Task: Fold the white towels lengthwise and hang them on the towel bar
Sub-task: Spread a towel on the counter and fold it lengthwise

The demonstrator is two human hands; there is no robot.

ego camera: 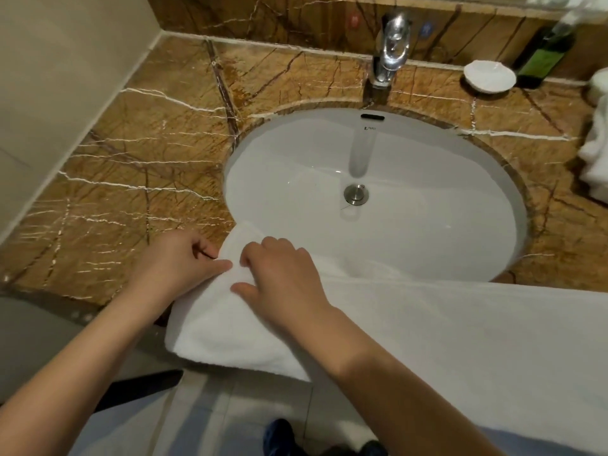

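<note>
Evidently the lengthwise fold is in hand: the white towel (427, 327) is laid along the front edge of the table (131, 159), overlapping the near rim of the sink (427, 218). Its left end is pinched by the left hand (184, 258) and gripped by the right hand (283, 281). Next, edges must be matched. No towel bar is seen. The faucet (390, 51), dish (489, 75) and spare towels (595, 153) are well apart.

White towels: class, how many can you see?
2. Near towel: along the counter front edge. Right towel: bunched at the frame edge, cut off. More may be hidden.
</note>
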